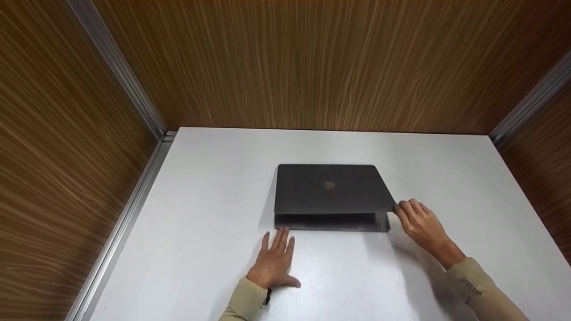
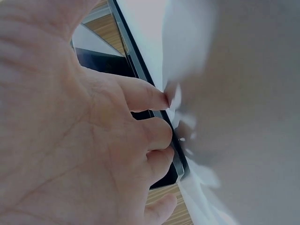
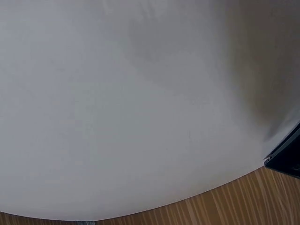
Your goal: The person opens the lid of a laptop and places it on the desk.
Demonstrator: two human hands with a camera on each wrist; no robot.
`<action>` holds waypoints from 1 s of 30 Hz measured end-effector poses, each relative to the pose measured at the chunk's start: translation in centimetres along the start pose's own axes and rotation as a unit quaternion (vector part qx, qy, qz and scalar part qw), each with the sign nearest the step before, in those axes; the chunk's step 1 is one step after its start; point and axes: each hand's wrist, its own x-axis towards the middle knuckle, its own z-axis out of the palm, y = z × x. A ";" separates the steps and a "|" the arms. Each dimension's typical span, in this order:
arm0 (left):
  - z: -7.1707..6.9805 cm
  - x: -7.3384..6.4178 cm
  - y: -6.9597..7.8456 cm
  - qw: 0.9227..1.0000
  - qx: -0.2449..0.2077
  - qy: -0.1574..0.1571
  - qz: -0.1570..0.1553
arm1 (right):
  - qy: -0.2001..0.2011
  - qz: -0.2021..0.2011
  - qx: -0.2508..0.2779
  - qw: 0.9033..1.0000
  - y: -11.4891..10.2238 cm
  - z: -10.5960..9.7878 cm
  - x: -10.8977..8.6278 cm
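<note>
A dark grey laptop [image 1: 328,187] lies on the white table, its lid partly raised so a gap shows along the front above the base [image 1: 332,222]. The right hand [image 1: 419,223] pinches the lid's front right corner between thumb and fingers. Spread flat and straight, the fingers of the left hand [image 1: 273,263] point at the laptop, with fingertips right at the front left edge of the base. In the left wrist view, the left palm [image 2: 89,131] fills much of the picture beside the laptop's edge. Only a dark laptop corner [image 3: 286,154] shows in the right wrist view.
The white table [image 1: 200,191] extends around the laptop on all sides. Wood-grain panels stand behind it [image 1: 312,67], at the left [image 1: 67,133] and at the right [image 1: 542,156], with metal strips at their joints.
</note>
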 end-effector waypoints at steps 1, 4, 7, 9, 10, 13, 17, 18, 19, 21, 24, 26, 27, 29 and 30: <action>0.0 0.0 0.0 1.000 0.000 0.001 0.001 | 0.001 0.007 0.001 1.000 0.0 0.0 0.0; 0.2 0.0 0.0 1.000 0.001 0.005 0.004 | 0.002 0.016 0.000 1.000 0.1 0.0 -0.1; 0.2 -0.1 0.1 1.000 -0.004 0.010 0.005 | 0.001 0.012 0.001 1.000 0.0 -0.1 -0.2; 0.3 -0.1 0.1 1.000 -0.005 0.011 0.005 | -0.003 0.009 0.002 1.000 0.0 -0.1 -0.2; 0.3 -0.2 0.1 1.000 -0.009 0.012 0.004 | -0.003 0.009 0.003 1.000 -0.1 -0.1 -0.1; 0.3 -0.2 0.0 1.000 -0.020 0.009 0.001 | 0.005 0.012 0.011 1.000 -0.2 0.0 0.0; 0.2 -0.2 -0.1 1.000 -0.028 0.002 -0.006 | 0.019 0.012 0.020 1.000 -0.5 0.3 0.2; 0.2 -0.2 -0.1 0.999 -0.031 0.002 -0.008 | 0.024 0.011 0.022 0.999 -0.5 0.4 0.2; 0.2 -0.2 -0.1 0.999 -0.031 0.001 -0.009 | 0.027 0.010 0.022 0.999 -0.5 0.5 0.3; 0.1 -0.2 -0.1 0.999 -0.034 -0.001 -0.010 | 0.036 0.012 0.023 0.999 -0.6 0.6 0.3; 0.0 -0.1 0.0 0.999 -0.036 -0.002 -0.010 | 0.047 0.026 0.024 0.998 -0.5 0.7 0.4; -0.1 -0.1 0.0 0.999 -0.033 -0.005 -0.011 | 0.053 0.040 0.027 0.997 -0.5 0.7 0.5; -0.1 0.0 0.1 0.999 -0.031 -0.005 -0.011 | 0.056 0.046 0.027 0.997 -0.4 0.7 0.5; -0.2 0.0 0.1 0.999 -0.039 -0.007 -0.012 | 0.062 0.056 0.026 0.996 -0.4 0.7 0.7; -0.2 0.0 0.1 0.999 -0.042 -0.009 -0.013 | 0.067 0.061 0.027 0.996 -0.3 0.7 0.8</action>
